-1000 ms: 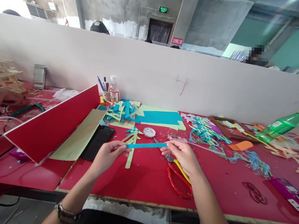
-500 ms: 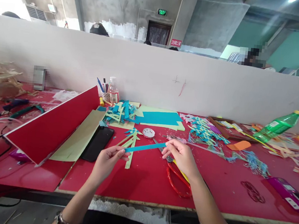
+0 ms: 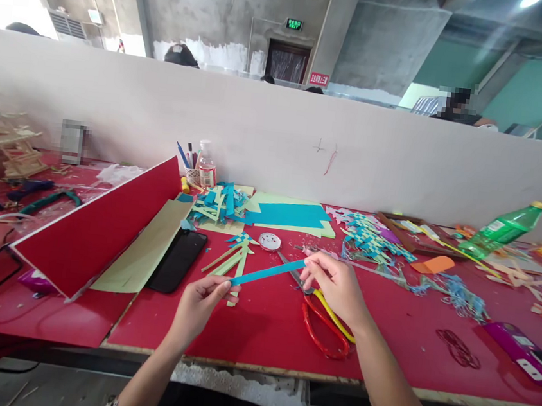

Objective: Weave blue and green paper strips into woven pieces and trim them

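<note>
- Red felt-covered surface (image 3: 263,325) is carrying everything; a pale partition wall (image 3: 277,139) is running along its far edge.
- Red board with a pale edge (image 3: 99,224) is leaning tilted at left, a tan paper sheet (image 3: 143,248) lying against its near side and a black phone (image 3: 178,259) lying flat just beside that.
- Stack of flat cyan and pale-green paper sheets (image 3: 289,216) is sitting at centre back, a heap of cut cyan and green strips (image 3: 217,202) just left of it.
- Woven cyan-and-white strip mats (image 3: 373,239) are lying right of centre, frayed blue strips trailing off beside them.
- Green plastic bottle with a yellow cap (image 3: 508,229) is lying tilted at far right.
- Scissors with red and yellow handles (image 3: 324,318) are lying on the surface, under and just beside the right hand, not touching it as far as I can tell.
- Small pale-green strip weave with a checkered top (image 3: 236,257) is lying on the surface behind the held strip.
- Left hand (image 3: 200,302) is pinching the low near end of a long cyan paper strip (image 3: 268,272) between thumb and fingers.
- Right hand (image 3: 334,286) is pinching the strip's high far end at the fingertips, other fingers curled.
- Strip is being held taut in the air above the surface, slanting up from left to right, between both hands.
- Round white tape roll (image 3: 269,240) is sitting just behind the strip.
</note>
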Available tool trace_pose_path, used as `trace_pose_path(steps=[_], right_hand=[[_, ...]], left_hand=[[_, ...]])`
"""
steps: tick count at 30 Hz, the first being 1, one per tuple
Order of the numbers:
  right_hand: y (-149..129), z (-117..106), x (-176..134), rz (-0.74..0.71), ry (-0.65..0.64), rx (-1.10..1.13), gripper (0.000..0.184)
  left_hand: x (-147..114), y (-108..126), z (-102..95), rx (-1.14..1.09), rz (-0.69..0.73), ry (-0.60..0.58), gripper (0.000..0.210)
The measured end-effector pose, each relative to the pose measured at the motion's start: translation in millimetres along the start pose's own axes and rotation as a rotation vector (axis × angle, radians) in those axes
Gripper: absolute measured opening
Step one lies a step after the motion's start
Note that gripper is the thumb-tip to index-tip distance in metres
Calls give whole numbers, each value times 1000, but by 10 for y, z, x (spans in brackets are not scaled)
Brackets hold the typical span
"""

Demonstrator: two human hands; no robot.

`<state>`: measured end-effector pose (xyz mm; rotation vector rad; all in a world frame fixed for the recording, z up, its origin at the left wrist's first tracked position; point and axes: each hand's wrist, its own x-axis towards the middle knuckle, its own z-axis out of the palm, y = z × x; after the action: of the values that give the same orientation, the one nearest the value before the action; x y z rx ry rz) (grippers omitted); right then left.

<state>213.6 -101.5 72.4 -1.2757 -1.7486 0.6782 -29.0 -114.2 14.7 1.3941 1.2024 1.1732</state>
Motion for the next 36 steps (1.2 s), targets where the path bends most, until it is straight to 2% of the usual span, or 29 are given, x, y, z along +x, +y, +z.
trace_pose_path(steps=[2, 4, 8, 10, 12, 15, 18, 22, 24, 26, 29, 32, 36], right_hand=[[3, -84, -18, 25, -6, 13, 24], [1, -203, -46, 59, -4, 21, 22], [-44, -455, -94, 59, -36, 7, 21], [-87, -519, -94, 28, -66, 35, 19], [-129, -506, -68, 14, -95, 61, 18], [-163, -345, 11, 8, -209, -21, 17], [-140, -81, 122, -50, -355, -187, 16], [-51, 287, 326, -127, -431, -309, 15], [-5, 455, 455, -149, -442, -375, 15], [37, 610, 593, -150, -454, -438, 15], [112, 800, 798, -141, -448, -477, 13], [213, 865, 1020, -135, -435, -486, 10], [397, 677, 1416, -101, -417, -512, 15]], left_hand=[[0, -43, -46, 81, 8, -111, 32], [3, -77, -101, 265, 62, -195, 37], [27, -106, -154, 755, 300, -340, 38], [49, -115, -142, 915, 396, -410, 36], [79, -135, -121, 1020, 427, -432, 36], [139, -189, -111, 1097, 402, -387, 36], [205, -215, -141, 1110, 395, -320, 33], [230, -110, -173, 1047, 395, -297, 33], [204, -23, -149, 968, 429, -320, 37], [164, 35, -98, 913, 493, -390, 39], [117, 12, -13, 966, 523, -460, 39], [108, -102, 26, 1075, 491, -441, 42], [126, -229, 11, 1138, 537, -428, 46]])
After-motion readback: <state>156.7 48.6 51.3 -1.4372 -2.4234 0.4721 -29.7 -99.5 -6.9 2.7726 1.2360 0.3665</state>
